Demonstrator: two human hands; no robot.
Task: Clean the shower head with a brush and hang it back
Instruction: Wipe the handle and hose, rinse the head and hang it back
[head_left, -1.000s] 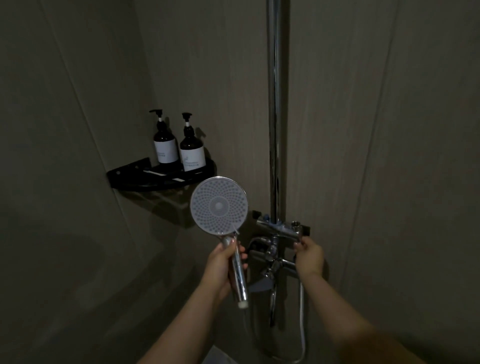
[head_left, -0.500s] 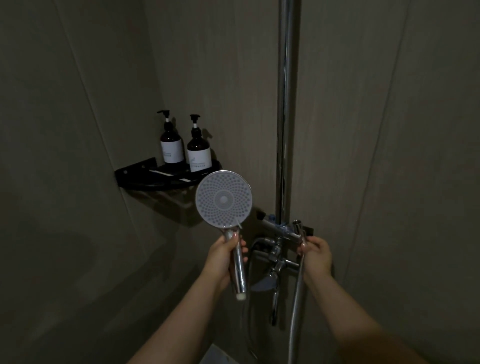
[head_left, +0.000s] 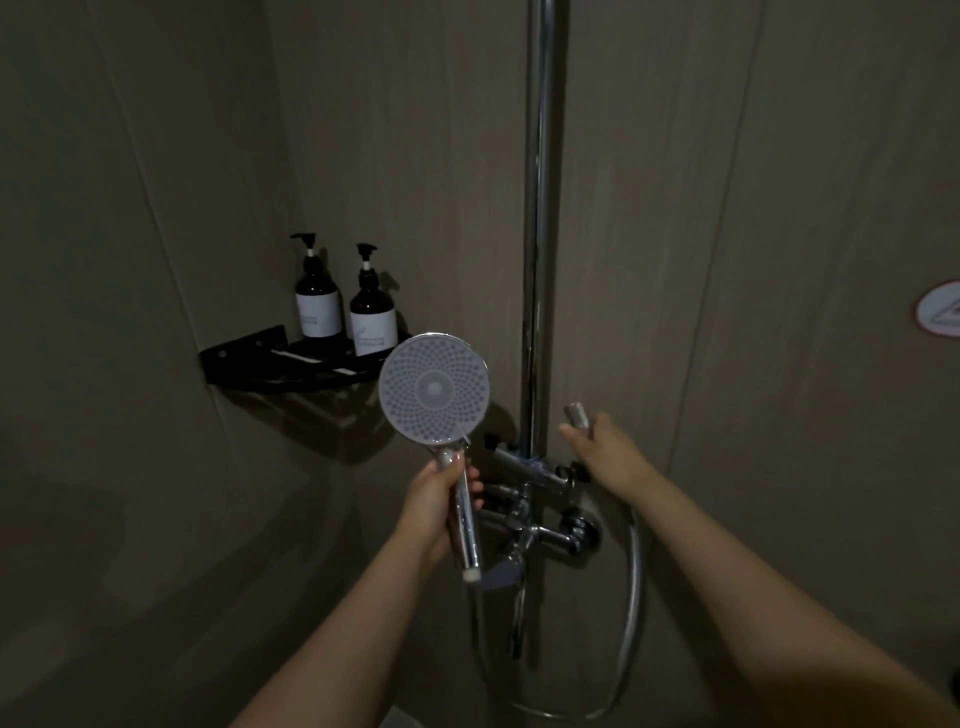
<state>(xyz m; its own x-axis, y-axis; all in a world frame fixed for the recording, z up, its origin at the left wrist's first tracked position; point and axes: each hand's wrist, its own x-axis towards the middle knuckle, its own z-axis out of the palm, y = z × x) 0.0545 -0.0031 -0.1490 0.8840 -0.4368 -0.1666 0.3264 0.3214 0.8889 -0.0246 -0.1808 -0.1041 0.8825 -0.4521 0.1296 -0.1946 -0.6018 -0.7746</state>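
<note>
My left hand (head_left: 434, 501) grips the chrome handle of the round shower head (head_left: 434, 392), held upright with its grey nozzle face toward me. The handle's lower end is bare, with no hose on it. My right hand (head_left: 605, 449) holds the metal end fitting of the chrome hose (head_left: 635, 597), raised beside the vertical shower rail (head_left: 537, 234), to the right of the shower head. The hose loops down below the mixer tap (head_left: 535, 530). No brush is in view.
A black corner shelf (head_left: 244, 358) on the left wall carries two dark pump bottles (head_left: 340, 306). A round sticker (head_left: 940, 317) sits on the right wall. Tiled walls close in on three sides in dim light.
My right hand has lifted the hose end from the mixer's right side up beside the rail. The shower head has stayed in my left hand, a little higher.
</note>
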